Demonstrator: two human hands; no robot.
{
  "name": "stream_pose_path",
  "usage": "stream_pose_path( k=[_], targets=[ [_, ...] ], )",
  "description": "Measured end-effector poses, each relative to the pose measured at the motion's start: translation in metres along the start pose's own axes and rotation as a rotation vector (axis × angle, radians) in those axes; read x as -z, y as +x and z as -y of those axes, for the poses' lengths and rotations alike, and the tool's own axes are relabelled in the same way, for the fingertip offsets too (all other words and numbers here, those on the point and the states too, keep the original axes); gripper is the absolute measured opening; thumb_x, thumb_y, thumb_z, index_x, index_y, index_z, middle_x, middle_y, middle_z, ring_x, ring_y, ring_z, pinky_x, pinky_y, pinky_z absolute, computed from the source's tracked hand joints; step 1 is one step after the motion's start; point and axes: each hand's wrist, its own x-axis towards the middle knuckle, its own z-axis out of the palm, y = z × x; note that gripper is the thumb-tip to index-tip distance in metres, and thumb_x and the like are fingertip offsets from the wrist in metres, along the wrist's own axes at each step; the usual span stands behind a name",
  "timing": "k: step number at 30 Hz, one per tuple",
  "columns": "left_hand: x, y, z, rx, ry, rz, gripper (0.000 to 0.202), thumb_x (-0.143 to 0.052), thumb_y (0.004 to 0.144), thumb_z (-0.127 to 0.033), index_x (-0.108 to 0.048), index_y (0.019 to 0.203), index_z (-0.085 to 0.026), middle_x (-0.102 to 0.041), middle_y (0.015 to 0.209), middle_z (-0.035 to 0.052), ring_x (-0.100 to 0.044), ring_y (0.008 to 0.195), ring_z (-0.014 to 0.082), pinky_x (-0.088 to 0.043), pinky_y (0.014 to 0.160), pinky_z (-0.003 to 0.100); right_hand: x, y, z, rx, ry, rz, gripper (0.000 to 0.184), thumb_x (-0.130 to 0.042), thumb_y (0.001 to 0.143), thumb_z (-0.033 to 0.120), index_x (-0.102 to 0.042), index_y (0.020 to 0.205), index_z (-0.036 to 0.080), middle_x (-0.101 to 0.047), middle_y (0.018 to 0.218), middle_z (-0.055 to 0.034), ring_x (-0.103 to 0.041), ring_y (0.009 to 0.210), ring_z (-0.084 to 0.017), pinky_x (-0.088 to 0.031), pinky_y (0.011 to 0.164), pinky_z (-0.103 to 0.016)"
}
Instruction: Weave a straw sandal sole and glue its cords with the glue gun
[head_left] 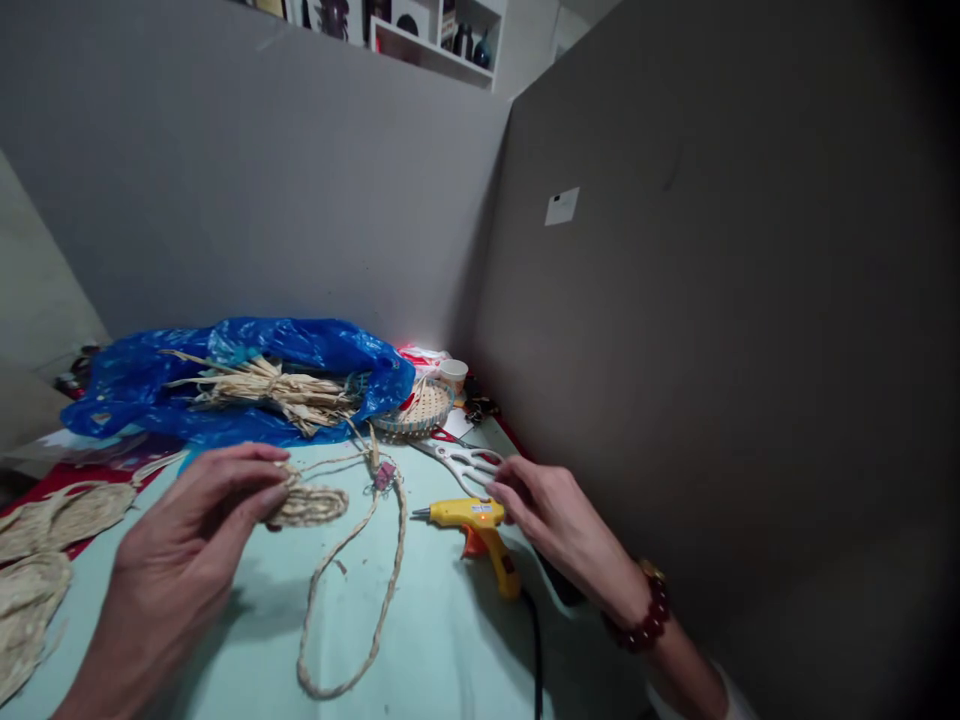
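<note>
- Coil of woven straw [311,503] left of centre on pale green table [435,640], pinched at its left end between thumb and fingertips of left hand [191,545].
- Left hand half curled, closed only on that coil, palm down over near left of table.
- Braided cord [352,590] trailing from coil toward near edge in one long loop, flat on table.
- Right hand [551,515] at near right, loosely open, fingers gently bent, tips touching back end of yellow glue gun [472,520]; not wrapped around it.
- Glue gun lying on its side, nozzle pointing left, black cable [534,640] running off toward near edge.
- Dark bead bracelet [645,615] on right wrist.
- Scissors [461,462] with white handles just beyond glue gun.
- Blue plastic bag [225,375] at far left with straw bundle [270,390] on top.
- Small woven basket [416,408] just right of bag, white cup [453,373] behind it.
- More flat woven straw pieces [45,540] at left edge.
</note>
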Motion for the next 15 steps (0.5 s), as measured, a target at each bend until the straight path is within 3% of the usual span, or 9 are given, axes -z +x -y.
stream_pose_path(
  k=[4, 6, 8, 11, 15],
  targets=[
    [0.001, 0.023, -0.015, -0.088, -0.018, -0.125, 0.002, -0.065, 0.086, -0.030, -0.067, 0.085, -0.030, -0.061, 0.108, -0.0047, -0.057, 0.103, 0.0209, -0.044, 0.091, 0.028, -0.018, -0.030, -0.023, -0.152, -0.159, 0.069, 0.025, -0.057, 0.091, 0.035, -0.060, 0.074, 0.017, -0.068, 0.067, -0.0090, -0.061, 0.056, -0.024, -0.033, 0.053, -0.030],
    [0.001, 0.030, -0.016, -0.052, -0.154, -0.133, 0.003, -0.067, 0.086, -0.027, -0.067, 0.083, -0.029, -0.060, 0.108, -0.0027, -0.057, 0.102, 0.0198, -0.046, 0.084, 0.025, -0.035, -0.038, -0.027, -0.166, -0.199, 0.097, 0.018, -0.060, 0.086, 0.032, -0.062, 0.079, 0.016, -0.072, 0.077, -0.0149, -0.066, 0.064, -0.029, -0.037, 0.058, -0.033],
    [0.004, 0.032, -0.010, -0.025, -0.241, -0.084, 0.003, -0.070, 0.082, -0.026, -0.069, 0.080, -0.027, -0.063, 0.103, 0.0002, -0.060, 0.096, 0.0203, -0.049, 0.076, 0.025, -0.048, -0.039, -0.032, -0.222, -0.233, 0.118, 0.018, -0.053, 0.088, 0.030, -0.063, 0.092, 0.015, -0.074, 0.085, -0.0170, -0.069, 0.071, -0.032, -0.041, 0.062, -0.036],
    [0.014, 0.031, 0.007, -0.007, -0.266, -0.017, 0.006, -0.071, 0.081, -0.026, -0.071, 0.076, -0.023, -0.067, 0.098, 0.0047, -0.063, 0.094, 0.0229, -0.052, 0.070, 0.026, -0.058, -0.030, -0.051, -0.292, -0.110, 0.204, 0.022, -0.051, 0.086, 0.031, -0.064, 0.101, 0.021, -0.075, 0.083, -0.0122, -0.071, 0.076, -0.032, -0.045, 0.066, -0.037],
    [0.028, 0.027, 0.025, 0.004, -0.340, 0.063, 0.006, -0.071, 0.082, -0.022, -0.073, 0.077, -0.024, -0.068, 0.096, 0.0057, -0.063, 0.096, 0.0231, -0.052, 0.073, 0.028, -0.056, -0.024, -0.077, -0.348, 0.285, 0.195, 0.017, -0.059, 0.076, 0.037, -0.068, 0.081, 0.023, -0.071, 0.073, -0.0071, -0.066, 0.069, -0.027, -0.047, 0.063, -0.034]
  ],
)
